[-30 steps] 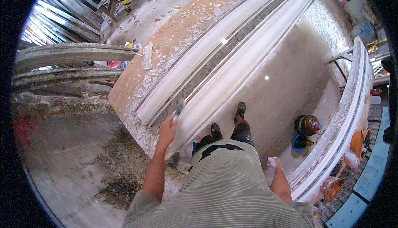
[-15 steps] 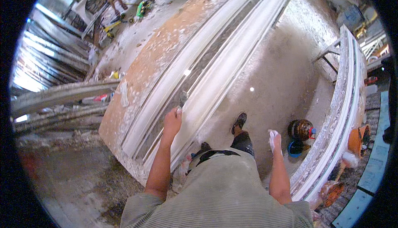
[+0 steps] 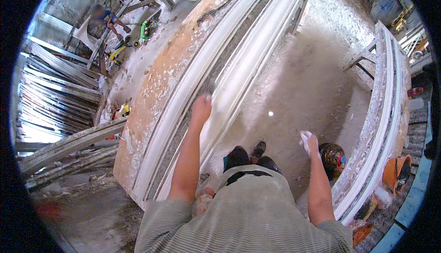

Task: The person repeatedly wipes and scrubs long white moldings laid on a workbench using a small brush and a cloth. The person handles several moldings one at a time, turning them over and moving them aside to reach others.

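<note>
My left hand (image 3: 201, 109) is closed in a grip over a long white moulding (image 3: 243, 55) on the bench. A small, grey, blurred thing seems to stick out past its fingertips, but its kind is too smeared to tell. A second white moulding (image 3: 195, 71) runs alongside, with a grey strip between the two. My right hand (image 3: 311, 143) hangs above the floor, away from the bench. White, plaster-like stuff coats its fingers, which are curled together; whether they hold anything is hidden.
At the right stands another bench with a long white moulding (image 3: 395, 110). A dark round container (image 3: 331, 156) sits on the floor beside it, and an orange bucket (image 3: 394, 172) beyond. Far left, a person (image 3: 108, 18) sits near a green and yellow wheeled toy (image 3: 146, 30). Long strips (image 3: 69, 101) lean there.
My left hand has moved forward along the moulding, and the small thing at its fingertips has blurred. My right hand has risen slightly. My view has shifted and my feet have changed place.
</note>
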`<state>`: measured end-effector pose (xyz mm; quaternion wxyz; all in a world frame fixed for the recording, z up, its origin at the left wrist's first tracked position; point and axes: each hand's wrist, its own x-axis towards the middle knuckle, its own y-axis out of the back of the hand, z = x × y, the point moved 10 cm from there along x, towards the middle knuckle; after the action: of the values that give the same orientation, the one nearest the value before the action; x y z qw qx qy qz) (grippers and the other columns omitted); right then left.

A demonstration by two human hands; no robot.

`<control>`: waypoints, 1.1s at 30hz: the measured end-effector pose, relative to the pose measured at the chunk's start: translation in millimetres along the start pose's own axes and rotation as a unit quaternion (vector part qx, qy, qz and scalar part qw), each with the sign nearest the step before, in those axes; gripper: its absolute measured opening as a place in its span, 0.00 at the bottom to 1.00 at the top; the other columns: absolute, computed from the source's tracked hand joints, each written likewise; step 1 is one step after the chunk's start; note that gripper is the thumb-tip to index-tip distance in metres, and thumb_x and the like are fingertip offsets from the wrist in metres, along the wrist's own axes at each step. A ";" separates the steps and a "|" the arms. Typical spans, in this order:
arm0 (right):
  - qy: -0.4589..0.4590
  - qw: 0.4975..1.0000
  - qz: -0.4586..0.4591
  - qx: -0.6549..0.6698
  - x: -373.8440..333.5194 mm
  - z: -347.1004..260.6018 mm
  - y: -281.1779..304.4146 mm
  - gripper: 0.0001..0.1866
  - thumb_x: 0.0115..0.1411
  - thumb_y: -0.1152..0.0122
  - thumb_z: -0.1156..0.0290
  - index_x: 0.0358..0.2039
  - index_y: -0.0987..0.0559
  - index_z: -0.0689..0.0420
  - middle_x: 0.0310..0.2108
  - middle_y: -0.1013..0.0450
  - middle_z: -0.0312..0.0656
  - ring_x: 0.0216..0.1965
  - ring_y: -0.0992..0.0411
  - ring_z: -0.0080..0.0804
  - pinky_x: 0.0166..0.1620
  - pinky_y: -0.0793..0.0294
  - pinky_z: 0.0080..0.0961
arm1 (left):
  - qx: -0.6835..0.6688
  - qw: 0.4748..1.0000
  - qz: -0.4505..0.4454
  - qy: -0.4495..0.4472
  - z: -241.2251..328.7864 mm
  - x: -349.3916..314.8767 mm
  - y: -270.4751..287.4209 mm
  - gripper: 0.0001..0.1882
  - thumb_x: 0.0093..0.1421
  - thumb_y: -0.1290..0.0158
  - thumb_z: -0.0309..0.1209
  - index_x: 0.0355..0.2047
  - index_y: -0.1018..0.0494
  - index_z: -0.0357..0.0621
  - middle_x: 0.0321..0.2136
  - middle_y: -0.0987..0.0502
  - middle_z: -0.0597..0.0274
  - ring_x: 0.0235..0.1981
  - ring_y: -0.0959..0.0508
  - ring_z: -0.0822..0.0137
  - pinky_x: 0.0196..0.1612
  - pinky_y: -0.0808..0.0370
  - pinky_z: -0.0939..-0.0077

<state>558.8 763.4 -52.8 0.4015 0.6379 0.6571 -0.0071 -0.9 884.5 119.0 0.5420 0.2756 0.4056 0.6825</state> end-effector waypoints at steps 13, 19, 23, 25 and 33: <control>-0.450 0.810 -0.181 0.329 -121.2 350.8 -30.6 0.10 0.58 0.47 0.56 0.34 0.23 0.45 0.27 0.26 0.36 0.26 0.27 0.39 0.31 0.28 0.42 | -0.003 1.000 -0.016 -0.014 108.7 127.9 -43.1 0.19 0.62 0.49 0.37 0.45 0.26 0.33 0.39 0.24 0.33 0.43 0.24 0.38 0.48 0.28 0.51; -0.332 0.900 -0.029 0.280 17.2 189.4 45.3 0.12 0.59 0.45 0.60 0.38 0.21 0.51 0.25 0.25 0.36 0.20 0.28 0.32 0.21 0.33 0.30 | 0.001 0.994 -0.075 -0.076 141.5 214.6 -72.7 0.17 0.59 0.47 0.38 0.46 0.24 0.43 0.43 0.23 0.43 0.46 0.24 0.44 0.49 0.27 0.55; -0.067 0.996 0.053 -0.033 115.1 20.9 122.7 0.15 0.61 0.42 0.65 0.44 0.21 0.59 0.31 0.21 0.41 0.33 0.24 0.30 0.39 0.25 0.28 | 0.096 0.984 -0.083 -0.128 69.3 98.2 -28.4 0.20 0.55 0.42 0.35 0.49 0.25 0.54 0.47 0.26 0.53 0.46 0.24 0.49 0.45 0.24 0.58; -0.042 0.994 0.105 -0.002 145.7 -26.8 146.1 0.13 0.61 0.43 0.70 0.44 0.21 0.60 0.32 0.22 0.40 0.30 0.25 0.27 0.37 0.25 0.26 | 0.144 0.984 -0.077 -0.076 34.8 23.8 4.9 0.19 0.54 0.41 0.33 0.48 0.24 0.57 0.44 0.26 0.54 0.40 0.21 0.53 0.37 0.22 0.59; -0.165 0.981 -0.015 -0.098 191.3 28.2 92.9 0.13 0.59 0.43 0.69 0.43 0.20 0.58 0.26 0.23 0.38 0.25 0.26 0.24 0.29 0.27 0.26 | 0.171 0.982 0.029 -0.078 105.8 42.4 1.2 0.23 0.54 0.46 0.26 0.50 0.25 0.66 0.35 0.26 0.61 0.30 0.22 0.60 0.25 0.26 0.64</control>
<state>677.9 925.3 -127.8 0.5645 0.5760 0.5887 -0.0540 73.8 952.2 172.2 0.4969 0.4282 0.4646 0.5949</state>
